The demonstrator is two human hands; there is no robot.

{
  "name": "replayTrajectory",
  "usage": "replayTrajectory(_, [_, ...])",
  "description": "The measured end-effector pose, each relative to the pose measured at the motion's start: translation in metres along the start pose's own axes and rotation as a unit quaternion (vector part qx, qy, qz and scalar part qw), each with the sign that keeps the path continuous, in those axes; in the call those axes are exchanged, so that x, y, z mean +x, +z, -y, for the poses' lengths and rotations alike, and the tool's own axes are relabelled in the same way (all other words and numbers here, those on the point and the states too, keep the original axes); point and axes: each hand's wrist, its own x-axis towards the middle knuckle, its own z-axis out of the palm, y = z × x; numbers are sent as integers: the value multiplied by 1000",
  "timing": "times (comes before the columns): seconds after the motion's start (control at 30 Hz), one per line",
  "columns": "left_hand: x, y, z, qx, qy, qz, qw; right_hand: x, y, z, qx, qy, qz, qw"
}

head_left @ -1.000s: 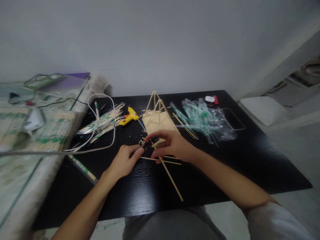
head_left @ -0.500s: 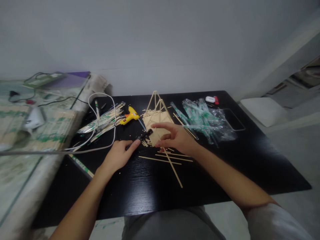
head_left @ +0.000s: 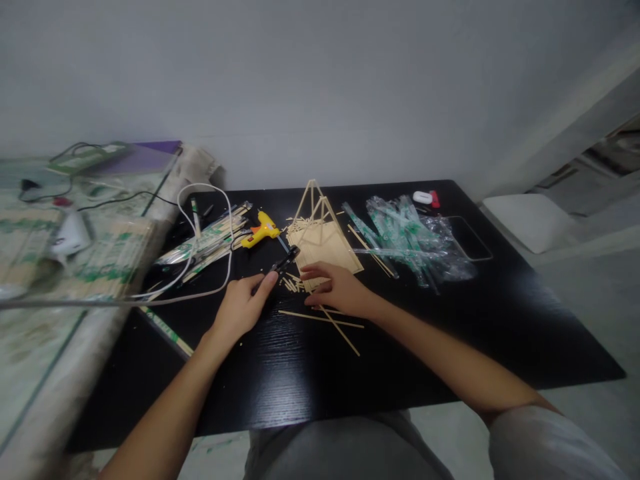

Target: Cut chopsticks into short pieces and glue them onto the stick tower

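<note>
Now the left hand grips a dark tool by its near end, seemingly leaving the far tip free; right fingers curl over a slanting stick, near of the wooden panel, pinched or not, can't tell.

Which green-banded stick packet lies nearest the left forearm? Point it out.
The lone packet, slanting on the black table with its lower end beside the left forearm; the other packets lie grouped together, farther from it.

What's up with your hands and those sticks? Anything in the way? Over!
Left hand gripping black tool. Right hand at thin stick, grip unclear. Stick frame standing on flat stick panel. Possibly in the way: cut stick bits between hands.
</note>
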Motion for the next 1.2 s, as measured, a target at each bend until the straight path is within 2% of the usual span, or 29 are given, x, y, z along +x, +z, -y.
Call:
replayTrajectory(0.13, [-1,5,4,-43,-6,9,999,-4,-2,8,35,2,-9,999])
replayTrajectory(0.33, [-5,15,10,-150,-2,24,988,-11,1,21,162,14,39,986])
replayTrajectory(0.53, [-6,17,12,-150,35,17,988,-11,2,25,212,9,65,975])
replayTrajectory(0.8, [-6,20,7,-116,59,27,991,-11,2,26,189,-3,71,980])
replayTrajectory(0.9, [-6,21,6,-123,52,26,991,-13,-2,27,138,-11,46,989])
replayTrajectory(1.03, [-6,22,8,-136,45,15,990,-22,-12,22,-46,-31,-24,998])
replayTrajectory(1.2, [-5,22,7,-116,51,12,992,-38,-17,11,-282,-54,-48,957])
